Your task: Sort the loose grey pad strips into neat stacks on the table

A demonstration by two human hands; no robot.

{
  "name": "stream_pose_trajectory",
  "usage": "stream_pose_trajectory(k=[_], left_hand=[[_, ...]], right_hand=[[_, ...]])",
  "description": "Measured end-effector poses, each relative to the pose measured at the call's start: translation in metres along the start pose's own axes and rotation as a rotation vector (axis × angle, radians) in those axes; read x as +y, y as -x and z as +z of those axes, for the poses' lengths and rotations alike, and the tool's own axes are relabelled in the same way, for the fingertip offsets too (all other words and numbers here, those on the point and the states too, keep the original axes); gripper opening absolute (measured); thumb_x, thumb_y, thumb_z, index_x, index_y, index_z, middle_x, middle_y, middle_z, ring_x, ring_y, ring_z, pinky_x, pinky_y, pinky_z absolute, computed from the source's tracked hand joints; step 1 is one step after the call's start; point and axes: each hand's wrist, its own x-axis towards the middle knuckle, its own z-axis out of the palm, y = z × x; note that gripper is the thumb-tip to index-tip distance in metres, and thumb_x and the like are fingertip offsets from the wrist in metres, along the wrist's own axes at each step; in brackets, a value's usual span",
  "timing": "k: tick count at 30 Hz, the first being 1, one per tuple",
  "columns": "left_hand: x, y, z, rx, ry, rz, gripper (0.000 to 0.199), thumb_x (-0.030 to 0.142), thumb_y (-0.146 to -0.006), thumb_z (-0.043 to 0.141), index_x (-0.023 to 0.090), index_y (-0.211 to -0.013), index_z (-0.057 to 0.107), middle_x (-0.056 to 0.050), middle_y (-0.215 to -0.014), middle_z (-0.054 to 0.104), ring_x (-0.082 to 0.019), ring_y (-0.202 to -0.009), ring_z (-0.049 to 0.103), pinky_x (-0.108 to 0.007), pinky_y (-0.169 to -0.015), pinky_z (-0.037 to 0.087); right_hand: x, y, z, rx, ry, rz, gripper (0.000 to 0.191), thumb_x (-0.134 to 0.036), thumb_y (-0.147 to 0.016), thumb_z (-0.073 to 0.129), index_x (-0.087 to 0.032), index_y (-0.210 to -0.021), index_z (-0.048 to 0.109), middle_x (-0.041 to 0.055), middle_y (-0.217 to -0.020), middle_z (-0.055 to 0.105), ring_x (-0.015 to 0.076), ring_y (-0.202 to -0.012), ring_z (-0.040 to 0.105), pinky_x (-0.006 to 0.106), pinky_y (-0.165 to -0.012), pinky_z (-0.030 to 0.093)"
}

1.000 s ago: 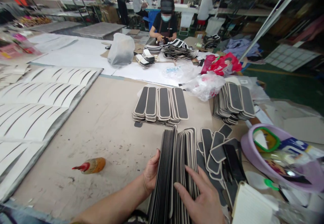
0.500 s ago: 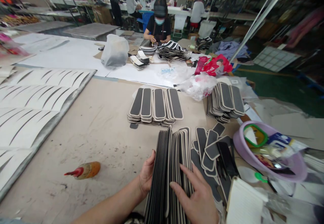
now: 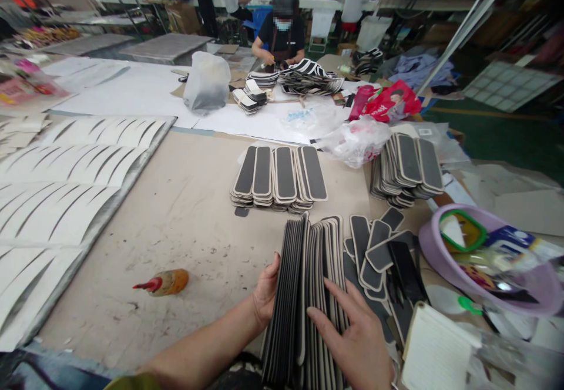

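Observation:
A row of long dark strips with pale rims (image 3: 314,261) stands on edge, packed side by side, in front of me. Against its left side is my left hand (image 3: 267,290), thumb up and the other fingers hidden behind the strips, closed on the row. My right hand (image 3: 359,331) rests on the right part of the row. Its thumb and forefinger are spread apart and touch the strip edges. Loose dark pieces with pale rims (image 3: 374,249) lie in a heap to the right. Beyond the row sit neat piles of similar pieces (image 3: 285,172).
An orange glue-like bottle with a red tip (image 3: 170,282) lies at left. Slit white sheets (image 3: 83,167) cover the left side. At right are a purple basin (image 3: 429,237), a notebook (image 3: 436,349) and another pile (image 3: 408,161). A co-worker (image 3: 284,32) sits across the table.
The view has tilted down and turned slightly left, so the table things appear shifted right and up. Both hands keep nearly the same place on the row of strips.

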Motion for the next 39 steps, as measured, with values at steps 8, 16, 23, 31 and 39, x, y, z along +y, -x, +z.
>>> stream_pose_trajectory(k=[8, 16, 23, 31, 39], left_hand=[[0.001, -0.002, -0.006, -0.002, 0.021, -0.010, 0.078, 0.068, -0.079, 0.038, 0.001, -0.111, 0.061, -0.019, -0.103, 0.067, -0.029, -0.102, 0.060, -0.041, -0.099, 0.033], [0.003, -0.003, -0.010, 0.000, 0.012, -0.003, 0.074, 0.066, -0.078, 0.044, 0.002, -0.110, 0.062, -0.018, -0.101, 0.068, -0.030, -0.102, 0.060, -0.040, -0.096, 0.036], [0.002, -0.002, -0.013, 0.000, -0.007, 0.012, 0.073, 0.066, -0.079, 0.042, 0.004, -0.113, 0.061, -0.018, -0.103, 0.067, -0.030, -0.101, 0.061, -0.043, -0.097, 0.036], [0.003, -0.003, -0.015, 0.001, -0.030, 0.014, 0.076, 0.068, -0.081, 0.035, 0.004, -0.114, 0.061, -0.017, -0.101, 0.068, -0.029, -0.098, 0.062, -0.042, -0.095, 0.038], [0.003, -0.002, -0.019, -0.004, 0.022, 0.009, 0.072, 0.066, -0.080, 0.039, 0.004, -0.105, 0.065, -0.017, -0.096, 0.070, -0.027, -0.088, 0.066, -0.042, -0.088, 0.044]], right_hand=[[0.001, -0.002, 0.002, -0.005, -0.002, 0.003, 0.049, -0.050, -0.077, 0.057, -0.015, -0.110, 0.065, 0.0199, -0.111, 0.064, 0.0305, -0.108, 0.059, 0.042, -0.085, 0.054], [0.001, -0.002, 0.002, -0.013, -0.024, 0.014, 0.047, -0.049, -0.076, 0.059, -0.016, -0.110, 0.065, 0.0170, -0.113, 0.064, 0.0293, -0.109, 0.059, 0.041, -0.087, 0.054], [0.004, -0.002, 0.004, -0.017, -0.055, 0.012, 0.042, -0.044, -0.078, 0.058, -0.018, -0.111, 0.064, 0.0139, -0.114, 0.064, 0.0276, -0.110, 0.059, 0.039, -0.089, 0.053], [0.005, -0.003, 0.003, -0.056, -0.087, -0.004, 0.046, -0.035, -0.081, 0.054, -0.017, -0.123, 0.053, 0.0111, -0.119, 0.061, 0.0263, -0.116, 0.054, 0.041, -0.092, 0.050], [0.004, -0.005, -0.001, -0.095, -0.259, 0.048, 0.029, -0.029, -0.081, 0.052, -0.024, -0.110, 0.057, 0.0055, -0.110, 0.062, 0.0210, -0.104, 0.060, 0.034, -0.087, 0.051]])
